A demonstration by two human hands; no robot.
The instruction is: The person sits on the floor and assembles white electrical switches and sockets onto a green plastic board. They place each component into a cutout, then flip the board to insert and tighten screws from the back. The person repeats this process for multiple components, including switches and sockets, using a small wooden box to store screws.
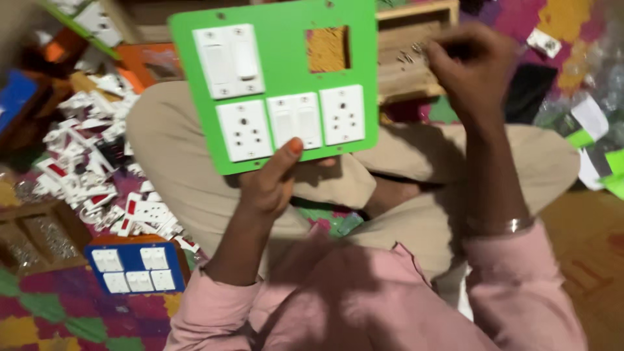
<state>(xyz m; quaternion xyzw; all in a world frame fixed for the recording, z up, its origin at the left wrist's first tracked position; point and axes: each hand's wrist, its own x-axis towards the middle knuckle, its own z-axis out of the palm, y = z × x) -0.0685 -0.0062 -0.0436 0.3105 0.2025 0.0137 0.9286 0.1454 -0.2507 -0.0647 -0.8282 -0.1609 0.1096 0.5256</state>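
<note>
Left hand: my left hand [270,185] grips the lower edge of the green panel [279,62], thumb pressed flat on its front face just below the middle switch module, the other fingers hidden behind the board.
Green panel: held upright and slightly tilted over my lap; it blocks my view of the floor and part of the tray behind it.
Panel fittings: a white double switch [229,60] sits at upper left; a white socket [244,130], a white switch pair [296,120] and a second white socket [342,114] fill the lower row.
Empty cutout: a square opening [327,49] at upper right shows the patterned mat through it.
Right hand: my right hand [471,68] reaches past the panel's right edge, fingertips pinched together over the wooden tray [409,71]; motion blur keeps me from telling what, if anything, they hold.
Wooden tray: lies on the floor just behind the panel, with small metal screws [411,53] scattered inside.
Wrist: a metal bangle [504,225] circles my right forearm above the pink sleeve [520,286].
Left surroundings: a heap of loose white switch parts [104,162] lies beside my knee; nearer me is a blue panel [135,268] already fitted with white modules, next to a wooden box [36,237].
Floor: a multicoloured mat [58,312].
</note>
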